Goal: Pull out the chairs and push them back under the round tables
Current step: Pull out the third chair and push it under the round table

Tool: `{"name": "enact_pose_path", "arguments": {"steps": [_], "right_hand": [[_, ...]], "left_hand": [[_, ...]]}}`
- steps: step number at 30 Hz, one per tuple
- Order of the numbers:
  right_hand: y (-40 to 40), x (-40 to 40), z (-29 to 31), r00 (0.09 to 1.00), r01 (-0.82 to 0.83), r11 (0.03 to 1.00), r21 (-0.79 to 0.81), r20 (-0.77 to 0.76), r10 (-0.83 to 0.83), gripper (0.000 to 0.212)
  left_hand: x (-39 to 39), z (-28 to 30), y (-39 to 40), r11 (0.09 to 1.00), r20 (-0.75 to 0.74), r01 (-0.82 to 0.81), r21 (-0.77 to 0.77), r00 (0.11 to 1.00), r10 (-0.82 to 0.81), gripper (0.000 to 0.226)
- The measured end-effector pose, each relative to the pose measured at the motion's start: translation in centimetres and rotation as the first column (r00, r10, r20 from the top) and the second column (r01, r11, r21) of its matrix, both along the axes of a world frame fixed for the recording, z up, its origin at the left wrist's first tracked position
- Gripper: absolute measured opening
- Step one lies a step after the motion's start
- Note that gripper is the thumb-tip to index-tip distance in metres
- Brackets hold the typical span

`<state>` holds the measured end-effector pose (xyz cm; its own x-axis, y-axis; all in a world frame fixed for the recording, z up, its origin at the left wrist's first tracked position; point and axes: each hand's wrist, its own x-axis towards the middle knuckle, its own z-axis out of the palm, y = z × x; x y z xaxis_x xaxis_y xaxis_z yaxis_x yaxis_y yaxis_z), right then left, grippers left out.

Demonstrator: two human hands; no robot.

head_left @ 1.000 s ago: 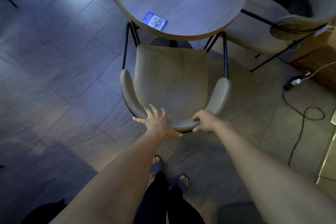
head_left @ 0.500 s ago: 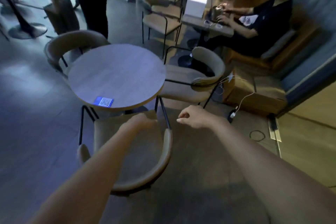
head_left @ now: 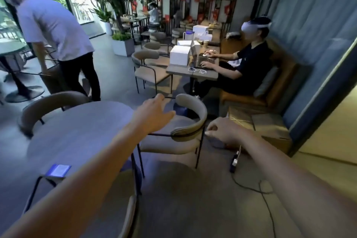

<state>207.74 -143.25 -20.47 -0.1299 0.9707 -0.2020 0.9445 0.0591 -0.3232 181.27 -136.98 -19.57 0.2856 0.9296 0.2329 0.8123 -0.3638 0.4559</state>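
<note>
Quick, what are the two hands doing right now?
Left hand: open, holding nothing, above the chair.
Right hand: fingers curled, holding nothing.

Your round table [head_left: 77, 131], grey wood-grain top, sits at about ten o'clock from you. A small blue card [head_left: 59, 170] lies flat near its edge at seven o'clock on the tabletop. The grey tiled floor [head_left: 183, 199] carries three tan chairs around the table: one [head_left: 185, 135] at three o'clock, one [head_left: 48, 106] at eleven, one [head_left: 123, 208] at six. A black cable [head_left: 258, 189] trails across the floor at your three o'clock
</note>
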Motion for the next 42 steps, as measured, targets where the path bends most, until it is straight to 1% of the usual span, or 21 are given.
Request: {"name": "enact_pose_path", "arguments": {"steps": [2,4,8,10,13,16,18,21,26,31,35,38,40,42], "right_hand": [[2.0,2.7,2.8,0.999,0.014,0.997,0.072,-0.048,-0.011,0.022],[3.8,4.6,5.5,0.994,-0.005,0.988,0.154,-0.105,0.022,0.023],[6.4,7.9,8.4,0.984,-0.050,0.964,0.262,-0.150,0.092,0.025],[7.6,10.0,8.7,0.984,-0.071,0.956,0.284,-0.134,0.113,0.027],[9.7,13.3,8.2,0.986,-0.083,0.950,0.301,-0.112,0.121,0.036],[13.2,16.6,7.2,0.989,-0.094,0.955,0.283,-0.086,0.122,0.042],[16.6,18.6,6.3,0.991,-0.096,0.963,0.252,-0.063,0.116,0.042],[22.9,20.9,5.3,0.993,-0.108,0.970,0.218,-0.017,0.115,0.039],[33.4,23.4,4.0,0.987,-0.154,0.981,0.118,0.063,0.147,0.042],[42.3,24.6,1.8,0.977,-0.197,0.980,0.017,0.088,0.195,0.043],[49.5,24.0,-0.7,0.945,-0.304,0.952,-0.045,0.112,0.307,0.042],[55.2,22.2,-2.9,0.900,-0.415,0.905,-0.090,0.105,0.423,0.045],[58.7,20.6,-4.6,0.852,-0.505,0.857,-0.104,0.100,0.514,0.044],[62.1,18.8,-6.3,0.774,-0.608,0.780,-0.146,0.106,0.624,0.038]], "left_hand": [[2.5,-0.2,1.1,0.995,-0.001,0.097,-0.015,0.995,-0.097,0.062],[4.4,-0.4,2.2,0.987,-0.027,0.154,-0.050,0.987,-0.156,0.067],[7.3,-1.3,4.9,0.986,-0.159,0.153,-0.065,0.974,-0.162,0.076],[8.3,-1.9,7.1,0.989,-0.211,0.129,-0.072,0.967,-0.142,0.080],[9.6,-3.4,10.8,0.992,-0.281,0.095,-0.079,0.953,-0.113,0.085],[11.5,-5.2,15.0,0.992,-0.326,0.072,-0.101,0.940,-0.101,0.089],[13.5,-6.1,18.3,0.990,-0.323,0.085,-0.116,0.939,-0.118,0.090],[17.5,-6.8,23.9,0.991,-0.301,0.113,-0.076,0.944,-0.131,0.091],[24.1,-6.0,32.6,0.994,-0.234,0.058,-0.087,0.969,-0.077,0.089],[27.4,-5.0,38.4,0.992,-0.182,0.027,-0.124,0.982,-0.049,0.085],[28.2,-7.1,42.0,0.988,-0.159,-0.051,-0.147,0.987,0.027,0.081],[28.0,-10.4,44.1,0.960,-0.149,-0.139,-0.243,0.983,0.105,0.077],[27.7,-12.7,45.3,0.928,-0.140,-0.222,-0.301,0.972,0.187,0.078],[27.6,-14.6,46.3,0.875,-0.120,-0.327,-0.358,0.945,0.304,0.077]]}}
